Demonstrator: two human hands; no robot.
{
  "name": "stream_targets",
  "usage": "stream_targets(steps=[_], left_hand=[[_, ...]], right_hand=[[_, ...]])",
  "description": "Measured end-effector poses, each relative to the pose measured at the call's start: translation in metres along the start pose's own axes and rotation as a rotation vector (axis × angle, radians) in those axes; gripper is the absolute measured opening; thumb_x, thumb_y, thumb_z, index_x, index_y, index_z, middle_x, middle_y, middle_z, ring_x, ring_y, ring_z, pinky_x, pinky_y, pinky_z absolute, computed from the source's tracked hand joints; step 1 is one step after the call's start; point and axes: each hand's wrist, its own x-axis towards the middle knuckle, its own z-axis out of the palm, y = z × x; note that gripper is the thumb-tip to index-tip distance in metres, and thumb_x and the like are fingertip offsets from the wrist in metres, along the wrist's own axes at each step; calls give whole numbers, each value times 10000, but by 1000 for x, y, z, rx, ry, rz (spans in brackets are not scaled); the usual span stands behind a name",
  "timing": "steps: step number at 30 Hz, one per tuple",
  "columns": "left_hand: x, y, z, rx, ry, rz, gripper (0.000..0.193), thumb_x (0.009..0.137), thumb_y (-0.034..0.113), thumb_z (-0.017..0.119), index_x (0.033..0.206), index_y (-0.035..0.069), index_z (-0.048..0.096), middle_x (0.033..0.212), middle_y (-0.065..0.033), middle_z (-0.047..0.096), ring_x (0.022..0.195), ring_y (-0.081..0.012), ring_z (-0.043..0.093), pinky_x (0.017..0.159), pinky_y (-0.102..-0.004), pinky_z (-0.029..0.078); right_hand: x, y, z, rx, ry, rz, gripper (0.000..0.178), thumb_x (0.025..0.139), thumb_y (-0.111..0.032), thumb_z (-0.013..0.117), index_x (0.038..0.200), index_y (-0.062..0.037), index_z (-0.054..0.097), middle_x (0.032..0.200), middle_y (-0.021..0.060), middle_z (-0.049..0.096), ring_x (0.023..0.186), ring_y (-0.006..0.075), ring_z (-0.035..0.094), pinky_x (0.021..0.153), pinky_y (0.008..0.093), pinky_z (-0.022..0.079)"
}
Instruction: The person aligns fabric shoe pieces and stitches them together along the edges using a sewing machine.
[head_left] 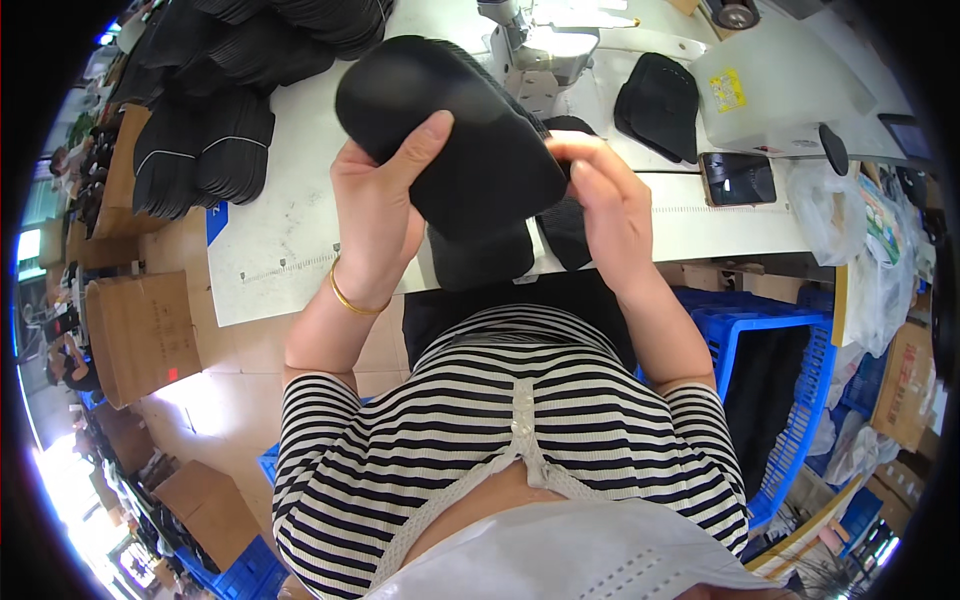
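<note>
i hold a stack of black pads [460, 160] up over the near part of the white desk [300, 205], tilted, its layered edge showing on the far right side. the fingers of my left hand [378, 205] are closed around its left side, thumb flat on the top pad and the others mostly hidden behind. the fingers of my right hand [615, 210] are bent at the stack's right edge, thumb and forefinger close together; i cannot tell whether they pinch a pad. a bracelet [352, 297] circles my left wrist.

a dark pad [482, 258] shows just nearer than the stack, at the desk's near edge. a pair of black pieces [660, 105] lies farther right, with a phone [738, 180] near them. a metal machine [540, 55] stands at the far side. tied black bundles [205, 165] sit to the left, and a blue crate [740, 318] stands near right, beside the desk.
</note>
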Motion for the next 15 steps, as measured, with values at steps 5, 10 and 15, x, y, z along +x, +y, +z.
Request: stream_targets(steps=[5,10,15], left_hand=[[3,1,-11,1,-10,86,239,824,-73,690,1050,-18,634,1007,-100,681,895,-176,671,842,-289,554],[8,4,-13,4,-4,73,264,807,-90,696,1052,-23,623,1004,-105,678,896,-180,671,850,-298,558],[21,12,-7,54,-21,109,279,800,-81,709,1055,-20,614,991,-98,677,886,-173,666,842,-290,553]], right_hand=[[-15,10,-1,-156,105,-144,86,839,43,655,920,52,627,1044,109,597,783,94,595,653,206,511],[-12,15,0,-112,115,-152,108,822,79,650,927,60,627,992,109,613,787,104,618,682,208,527],[-6,12,4,-36,94,-115,117,819,97,642,932,69,627,987,107,614,804,114,635,707,222,542]])
